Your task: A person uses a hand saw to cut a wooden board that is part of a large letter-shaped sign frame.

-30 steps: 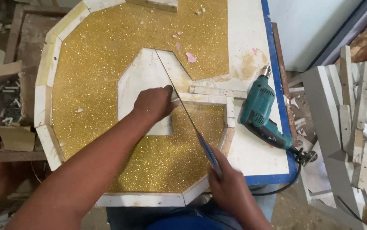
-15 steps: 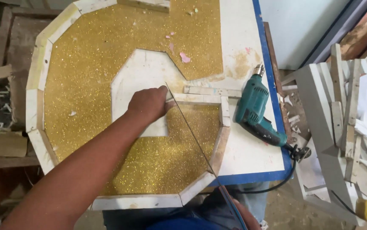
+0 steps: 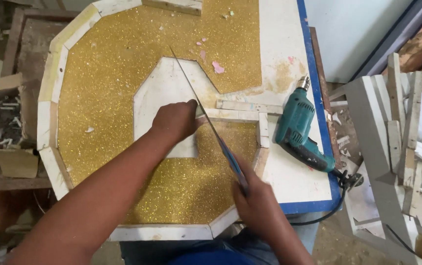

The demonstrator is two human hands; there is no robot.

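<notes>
- Hands at work over a glitter-covered shape: your left hand [image 3: 174, 120] lies palm down, fingers curled onto a thin white strip [image 3: 230, 115], pinning it flat so it cannot slide under the blade.
- Your right hand [image 3: 257, 198] is closed around the blue handle of a handsaw [image 3: 206, 115]. The long narrow blade runs away from that hand, slanting up and to the left, passing just past the fingertips of your left hand and crossing the strip there.
- The strip is one of several white edging pieces that frame a notch in the gold glitter panel [image 3: 103, 83]. It lies directly under your left fingertips, ahead of your right hand.
- The panel is a large many-sided shape with white strips fixed round its outer edge. A white cut-out area sits in its middle, partly beneath your left hand.
- A teal electric drill [image 3: 299, 127] rests on its side to the right of your left hand, apart from the blade, with its black cord trailing off the near corner.
- The tabletop [image 3: 289, 181] is white with a blue edge, dusted with glitter and small scraps.
- Beyond your right hand, off the tabletop, stands a heap of grey and white wooden offcuts [image 3: 397, 132]. To the far left of your left arm are cardboard boxes [image 3: 10, 127] on a cluttered floor.
</notes>
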